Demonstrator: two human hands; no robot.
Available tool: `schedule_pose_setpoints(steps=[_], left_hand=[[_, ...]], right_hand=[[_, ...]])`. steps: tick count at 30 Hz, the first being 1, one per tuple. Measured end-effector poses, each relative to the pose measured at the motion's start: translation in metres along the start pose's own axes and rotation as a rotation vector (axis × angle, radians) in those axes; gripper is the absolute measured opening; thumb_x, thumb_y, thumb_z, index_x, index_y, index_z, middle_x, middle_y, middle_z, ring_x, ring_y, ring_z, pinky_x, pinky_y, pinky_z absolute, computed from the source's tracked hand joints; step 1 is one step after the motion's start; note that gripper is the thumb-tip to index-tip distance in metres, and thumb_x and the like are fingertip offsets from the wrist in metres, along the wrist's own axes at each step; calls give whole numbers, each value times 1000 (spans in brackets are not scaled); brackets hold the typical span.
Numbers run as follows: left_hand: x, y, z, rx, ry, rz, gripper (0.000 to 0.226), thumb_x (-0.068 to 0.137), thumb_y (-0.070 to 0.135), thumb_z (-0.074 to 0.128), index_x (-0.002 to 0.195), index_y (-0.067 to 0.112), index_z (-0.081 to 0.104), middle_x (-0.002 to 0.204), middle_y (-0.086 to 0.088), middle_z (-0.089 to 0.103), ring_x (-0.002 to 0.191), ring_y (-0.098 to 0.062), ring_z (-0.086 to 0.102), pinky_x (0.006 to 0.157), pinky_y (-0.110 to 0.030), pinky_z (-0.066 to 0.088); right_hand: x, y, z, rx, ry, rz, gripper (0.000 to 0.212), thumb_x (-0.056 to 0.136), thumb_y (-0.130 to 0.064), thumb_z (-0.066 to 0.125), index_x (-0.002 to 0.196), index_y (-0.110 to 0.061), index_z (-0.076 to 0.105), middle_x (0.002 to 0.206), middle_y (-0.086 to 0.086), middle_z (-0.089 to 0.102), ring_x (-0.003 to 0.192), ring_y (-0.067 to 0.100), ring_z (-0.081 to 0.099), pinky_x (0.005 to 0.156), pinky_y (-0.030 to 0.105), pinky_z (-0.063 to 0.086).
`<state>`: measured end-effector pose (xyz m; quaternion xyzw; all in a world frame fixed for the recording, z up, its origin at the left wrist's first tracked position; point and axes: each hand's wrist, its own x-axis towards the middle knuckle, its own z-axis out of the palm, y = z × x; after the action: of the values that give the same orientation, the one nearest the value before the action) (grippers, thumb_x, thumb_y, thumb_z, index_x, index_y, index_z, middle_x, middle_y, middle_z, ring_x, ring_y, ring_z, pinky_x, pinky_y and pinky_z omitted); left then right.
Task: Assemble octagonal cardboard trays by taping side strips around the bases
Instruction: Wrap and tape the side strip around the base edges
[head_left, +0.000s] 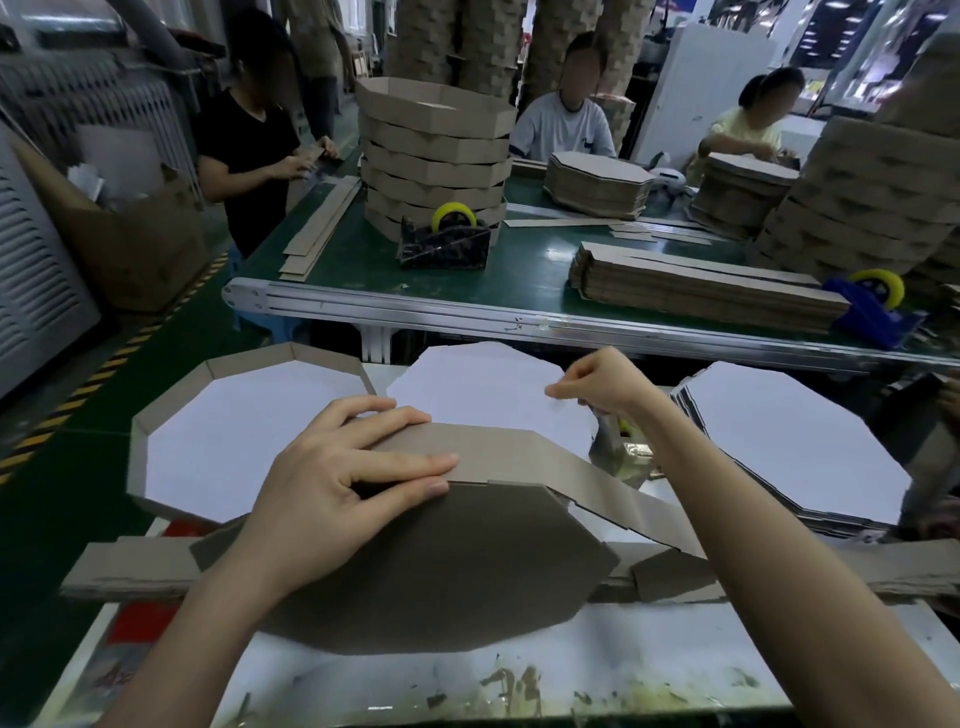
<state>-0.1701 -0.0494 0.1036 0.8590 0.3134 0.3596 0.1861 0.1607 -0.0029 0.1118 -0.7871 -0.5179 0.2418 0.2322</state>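
Base (415, 571) lies on the table (571, 670), strip (519, 452) bent round its far edges; probably light, stiff card, best held at the folds. Left hand (332, 483) presses the strip with flat fingers. Right hand (597, 384) has its fingers pinched; on what cannot be told.

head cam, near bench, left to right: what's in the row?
Finished tray → left hand pressing the side strip → right hand pinching tape → stack of white-faced bases.
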Motion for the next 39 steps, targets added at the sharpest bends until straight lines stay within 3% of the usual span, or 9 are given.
schedule_pose_setpoints(steps=[6,10,14,17,21,25,31,34,39], left_hand=[[16,17,11,16,-36,35,27,78,65,51,99,58,67,120,37,52,120,0,45,92,-13,36],[24,21,18,15,-55,54,25,79,64,53,98,58,68,123,31,56,121,-4,47,92,-30,47],[31,22,23,12,-74,56,25,80,64,54,100,58,68,124,26,60,122,-8,49,89,-40,51],[37,24,27,19,-79,70,25,80,65,53,100,58,67,124,26,59,121,-5,49,88,-40,52],[43,28,31,44,-92,76,26,81,66,52,101,59,67,123,29,59,121,-3,49,86,-37,52],[48,27,34,66,-95,64,26,81,66,52,101,59,66,124,29,59,120,-2,49,86,-37,53],[57,24,40,99,-108,51,25,81,68,51,102,64,63,123,32,58,120,0,48,84,-35,53],[63,24,43,103,-117,66,25,81,68,50,102,64,63,123,31,58,118,-2,50,80,-38,55],[68,22,46,109,-123,82,25,82,67,50,102,63,64,122,30,59,115,-2,50,74,-39,56]], right_hand=[[15,66,-3,74,-64,223,19,78,3,78,80,-2,60,80,16,65,58,21,65,49,27,56],[28,100,-9,49,-130,257,11,86,-12,75,88,-3,70,85,12,72,74,26,70,66,35,61],[46,126,-12,-43,-112,279,26,89,-27,73,72,-8,69,68,5,66,60,15,64,44,17,49],[60,149,-13,-181,-75,317,36,89,-29,71,60,-10,61,51,-1,57,48,13,53,36,15,38],[70,186,-11,-262,-178,461,23,77,-4,80,87,0,60,74,10,61,59,19,58,38,20,45],[87,212,-2,-199,-144,537,21,82,9,69,98,4,56,93,21,64,72,29,67,44,30,55],[112,217,-14,-107,-330,696,3,95,4,56,94,2,55,86,18,62,73,23,62,71,29,55],[117,218,-19,-25,-145,591,12,95,5,51,84,3,55,85,22,57,77,30,55,71,37,48],[114,216,-17,48,105,484,22,99,-13,44,92,4,56,66,11,51,59,22,48,51,26,37]])
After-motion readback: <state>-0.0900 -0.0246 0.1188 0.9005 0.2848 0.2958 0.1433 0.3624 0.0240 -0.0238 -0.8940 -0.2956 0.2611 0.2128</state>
